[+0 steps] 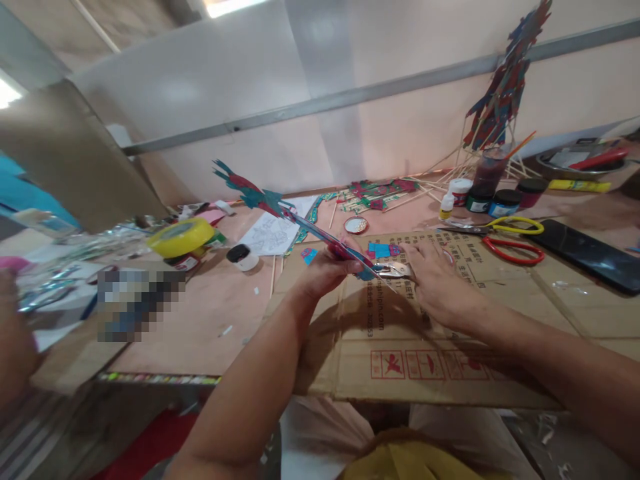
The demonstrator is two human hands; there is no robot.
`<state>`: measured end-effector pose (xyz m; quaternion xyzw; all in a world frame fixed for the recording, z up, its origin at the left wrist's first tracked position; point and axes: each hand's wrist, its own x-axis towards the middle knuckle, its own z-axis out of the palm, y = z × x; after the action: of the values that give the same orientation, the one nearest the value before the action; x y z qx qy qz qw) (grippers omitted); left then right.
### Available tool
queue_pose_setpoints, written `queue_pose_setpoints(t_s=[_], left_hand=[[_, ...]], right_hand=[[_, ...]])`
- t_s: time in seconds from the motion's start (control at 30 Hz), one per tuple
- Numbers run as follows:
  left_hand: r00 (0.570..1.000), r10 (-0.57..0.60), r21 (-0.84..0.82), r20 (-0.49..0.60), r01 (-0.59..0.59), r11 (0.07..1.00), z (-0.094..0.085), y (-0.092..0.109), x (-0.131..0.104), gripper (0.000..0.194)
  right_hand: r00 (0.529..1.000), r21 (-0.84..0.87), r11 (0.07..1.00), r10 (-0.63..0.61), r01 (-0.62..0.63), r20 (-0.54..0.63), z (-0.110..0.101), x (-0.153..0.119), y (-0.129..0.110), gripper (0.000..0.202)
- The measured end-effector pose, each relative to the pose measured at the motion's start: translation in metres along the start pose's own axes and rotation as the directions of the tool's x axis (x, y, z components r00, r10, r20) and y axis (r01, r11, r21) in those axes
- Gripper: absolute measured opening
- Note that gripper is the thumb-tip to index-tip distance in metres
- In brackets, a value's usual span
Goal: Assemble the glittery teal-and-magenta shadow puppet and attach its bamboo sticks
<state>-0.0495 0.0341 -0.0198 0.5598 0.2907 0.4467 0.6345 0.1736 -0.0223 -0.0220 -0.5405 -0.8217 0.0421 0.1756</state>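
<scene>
My left hand (327, 270) is closed round a long painted red and blue figure (260, 198) on a stick, which slants up to the left. My right hand (433, 277) lies palm down on the flattened cardboard (400, 333), its fingers spread beside a metal tool (393, 270). That tool sits between the two hands, and its far end is hidden behind the figure. Just beyond it is a small blue and pink cut piece (384, 251). Another small blue piece (309, 255) rests left of my left hand.
Scissors (515, 247) and a black phone (590, 257) lie at the right, near paint jars (505, 202). More painted figures (500, 100) stand behind. Yellow tape (180, 237) and a white jar (243, 257) are at the left, with a person's arm (15, 333) at the edge.
</scene>
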Motion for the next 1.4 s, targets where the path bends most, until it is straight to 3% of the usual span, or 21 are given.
queue_pose_setpoints(t_s=[0.23,0.33,0.47,0.57,0.67,0.83,1.2,1.3,1.4], left_hand=[[0.989,0.144,0.084,0.039,-0.147,0.986,-0.010,-0.006,0.003,0.029],[0.979,0.203,0.036,0.012,-0.203,0.978,-0.008,-0.004,0.005,0.034],[0.985,0.125,-0.100,-0.116,-0.137,0.986,-0.001,0.003,0.006,0.030],[0.963,0.090,-0.172,-0.253,-0.137,0.976,0.002,0.006,0.007,0.026],[0.957,0.030,-0.171,-0.287,-0.082,0.982,0.005,0.006,0.010,0.028],[0.969,-0.002,-0.163,-0.248,-0.040,0.986,0.010,0.004,0.013,0.044],[0.994,0.020,-0.165,-0.107,-0.038,0.986,0.010,0.011,0.007,0.043],[0.993,0.056,-0.159,-0.099,-0.072,0.985,0.011,0.011,0.007,0.043],[0.978,0.122,-0.174,-0.171,-0.151,0.973,0.013,0.009,0.009,0.041]], right_hand=[[0.986,0.003,0.999,0.052,-0.052,-0.161,0.004,0.005,-0.001,0.061],[0.972,0.043,0.998,-0.036,0.047,-0.231,0.001,0.007,0.000,0.060],[0.937,0.066,0.974,-0.190,0.218,-0.294,-0.007,0.005,0.001,0.038],[0.929,0.069,0.961,-0.239,0.268,-0.283,-0.010,0.004,0.002,0.017],[0.953,0.055,0.973,-0.207,0.224,-0.220,-0.009,0.008,0.004,0.020],[0.991,-0.023,0.996,-0.089,0.088,-0.100,-0.011,0.014,0.008,0.026],[0.994,-0.134,0.985,-0.111,0.107,-0.025,-0.015,0.013,-0.002,0.020],[0.988,-0.104,0.986,-0.136,0.129,-0.068,-0.014,0.014,-0.002,0.021],[0.977,-0.029,0.987,-0.163,0.161,-0.139,-0.013,0.014,-0.001,0.022]])
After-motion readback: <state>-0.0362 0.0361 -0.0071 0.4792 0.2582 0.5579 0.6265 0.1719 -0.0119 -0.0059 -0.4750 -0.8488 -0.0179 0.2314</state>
